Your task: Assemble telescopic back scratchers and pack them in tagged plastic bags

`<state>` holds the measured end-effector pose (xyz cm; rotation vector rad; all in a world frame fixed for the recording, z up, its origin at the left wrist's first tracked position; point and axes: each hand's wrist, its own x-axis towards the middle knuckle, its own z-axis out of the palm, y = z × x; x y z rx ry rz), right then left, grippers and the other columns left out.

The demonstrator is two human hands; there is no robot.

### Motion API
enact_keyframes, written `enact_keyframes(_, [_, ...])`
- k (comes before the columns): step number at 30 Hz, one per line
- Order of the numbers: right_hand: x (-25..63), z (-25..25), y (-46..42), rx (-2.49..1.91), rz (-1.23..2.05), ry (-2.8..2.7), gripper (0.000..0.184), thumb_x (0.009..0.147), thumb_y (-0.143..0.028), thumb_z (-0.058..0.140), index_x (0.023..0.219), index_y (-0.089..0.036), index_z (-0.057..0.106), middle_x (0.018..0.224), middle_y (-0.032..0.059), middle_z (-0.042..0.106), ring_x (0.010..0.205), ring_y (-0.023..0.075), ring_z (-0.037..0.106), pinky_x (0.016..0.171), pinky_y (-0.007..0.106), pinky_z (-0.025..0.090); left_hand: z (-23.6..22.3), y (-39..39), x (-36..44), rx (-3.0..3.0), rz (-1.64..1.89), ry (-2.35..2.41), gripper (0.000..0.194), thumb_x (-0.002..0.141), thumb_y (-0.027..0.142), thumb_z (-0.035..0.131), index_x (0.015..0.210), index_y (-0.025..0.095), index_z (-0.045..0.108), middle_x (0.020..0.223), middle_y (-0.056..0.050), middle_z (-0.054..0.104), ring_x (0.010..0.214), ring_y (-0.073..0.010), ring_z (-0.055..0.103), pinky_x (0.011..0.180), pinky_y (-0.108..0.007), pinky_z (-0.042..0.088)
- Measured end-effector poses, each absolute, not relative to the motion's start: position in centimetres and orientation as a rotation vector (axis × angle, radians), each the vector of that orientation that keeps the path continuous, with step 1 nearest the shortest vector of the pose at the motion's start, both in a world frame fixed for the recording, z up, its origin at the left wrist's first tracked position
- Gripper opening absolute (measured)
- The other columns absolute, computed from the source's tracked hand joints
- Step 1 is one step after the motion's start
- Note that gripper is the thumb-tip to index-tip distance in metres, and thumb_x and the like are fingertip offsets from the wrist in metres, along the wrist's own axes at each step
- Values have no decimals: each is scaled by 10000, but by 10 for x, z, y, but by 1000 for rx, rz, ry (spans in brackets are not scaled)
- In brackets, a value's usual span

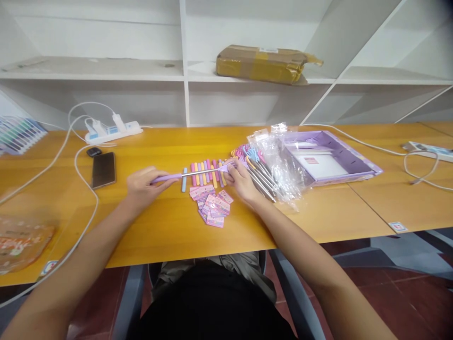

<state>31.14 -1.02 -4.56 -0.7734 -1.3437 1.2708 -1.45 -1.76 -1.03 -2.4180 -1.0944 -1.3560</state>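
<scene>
My left hand (pixel 143 186) is closed round the purple handle of a telescopic back scratcher (pixel 191 174), held level over the wooden table (pixel 159 226). My right hand (pixel 240 182) pinches the other end near its purple claw head. The metal rod between them is drawn out. Under it lies a row of pastel handles (pixel 203 172). A pile of small pink cards (pixel 212 205) sits just below my right hand.
A heap of scratchers in clear bags (pixel 269 165) lies to the right, beside a purple box (pixel 329 158). A phone (pixel 103 170) and a power strip (pixel 113 130) with cables are at left. A taped parcel (pixel 265 63) rests on the shelf.
</scene>
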Motion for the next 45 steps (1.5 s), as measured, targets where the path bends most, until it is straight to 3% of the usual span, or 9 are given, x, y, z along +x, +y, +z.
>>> enact_keyframes(8, [305, -45, -20, -779, 1282, -1384, 349, 1029, -602, 610, 1042, -285, 466, 677, -101, 271, 526, 110, 217, 498, 243, 213, -17, -18, -13, -2473, -1339, -1138, 231, 923, 491, 823, 878, 265, 818, 716, 13, 737, 580, -121, 620, 558, -291, 437])
enact_keyframes(21, [293, -51, -28, -754, 1308, -1459, 400, 1031, -656, 590, 1081, -287, 443, 640, -115, 295, 511, 111, 235, 486, 241, 214, -26, -23, -1, -2493, -1363, -1176, 276, 956, 504, 782, 856, 248, 807, 644, 17, 672, 529, -114, 525, 532, -293, 371])
enact_keyframes(45, [280, -63, -38, -731, 1301, -1502, 381, 1056, -651, 543, 1149, -299, 430, 659, -107, 304, 516, 124, 262, 483, 244, 240, -28, -27, 13, -2538, -1341, -1249, 343, 947, 547, 782, 811, 234, 815, 656, 1, 732, 529, -105, 569, 520, -275, 382])
